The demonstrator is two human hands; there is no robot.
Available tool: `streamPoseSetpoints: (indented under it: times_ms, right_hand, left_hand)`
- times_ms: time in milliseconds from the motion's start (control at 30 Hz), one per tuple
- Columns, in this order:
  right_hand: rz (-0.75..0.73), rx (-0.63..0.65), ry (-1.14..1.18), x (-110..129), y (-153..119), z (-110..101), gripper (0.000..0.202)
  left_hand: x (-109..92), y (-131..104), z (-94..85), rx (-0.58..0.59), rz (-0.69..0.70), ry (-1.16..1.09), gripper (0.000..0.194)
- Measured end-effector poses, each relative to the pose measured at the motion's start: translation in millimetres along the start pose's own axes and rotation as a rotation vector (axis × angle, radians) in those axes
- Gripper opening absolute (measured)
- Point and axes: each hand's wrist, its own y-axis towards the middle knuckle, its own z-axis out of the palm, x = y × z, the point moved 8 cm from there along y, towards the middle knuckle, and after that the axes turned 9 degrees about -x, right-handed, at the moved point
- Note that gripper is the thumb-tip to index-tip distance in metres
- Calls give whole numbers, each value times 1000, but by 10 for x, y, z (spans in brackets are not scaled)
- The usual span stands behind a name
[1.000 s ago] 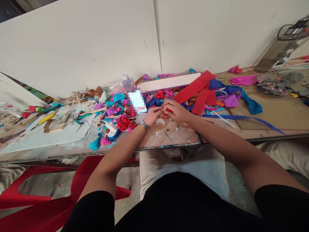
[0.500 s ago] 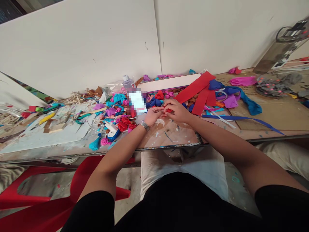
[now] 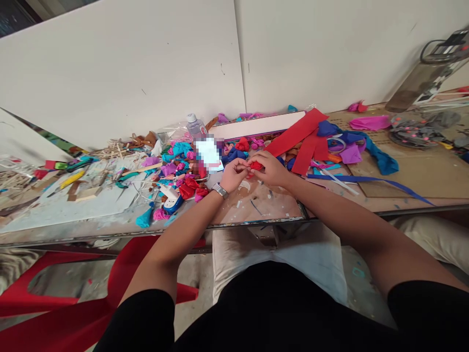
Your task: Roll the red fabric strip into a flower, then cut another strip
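Note:
Between my two hands, just above the front part of the table, is a small bunched piece of red crepe paper (image 3: 257,166). My left hand (image 3: 235,175), with a metal watch on the wrist, pinches its left end. My right hand (image 3: 269,168) has its fingers curled round the other side of it. Long red crepe paper strips (image 3: 297,131) lie just beyond my right hand. Behind my left hand stands a phone with a bright, blurred screen (image 3: 208,152), and around it are many twisted paper flowers in red, pink, blue and purple (image 3: 188,187).
A clear bottle (image 3: 197,126) stands behind the phone. A white power strip (image 3: 171,199) lies left of my forearm. Blue paper ribbon (image 3: 381,182) and cardboard (image 3: 410,171) are at the right, with a large dark water bottle (image 3: 414,85). A red chair (image 3: 124,274) stands at lower left.
My fingers have shifted slightly around the red paper, and more of it shows between my hands. The things on the table lie as before.

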Motion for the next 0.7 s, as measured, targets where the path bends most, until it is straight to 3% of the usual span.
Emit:
streamPoseSetpoints:
  times_ms: [267, 700]
  right_hand:
    - [32, 16, -35, -48, -22, 28, 15]
    - [97, 23, 31, -56, -18, 15, 13]
  left_hand:
    - [-114, -33, 13, 16, 152, 162, 32]
    - [-211, -72, 50, 26, 149, 183, 22]
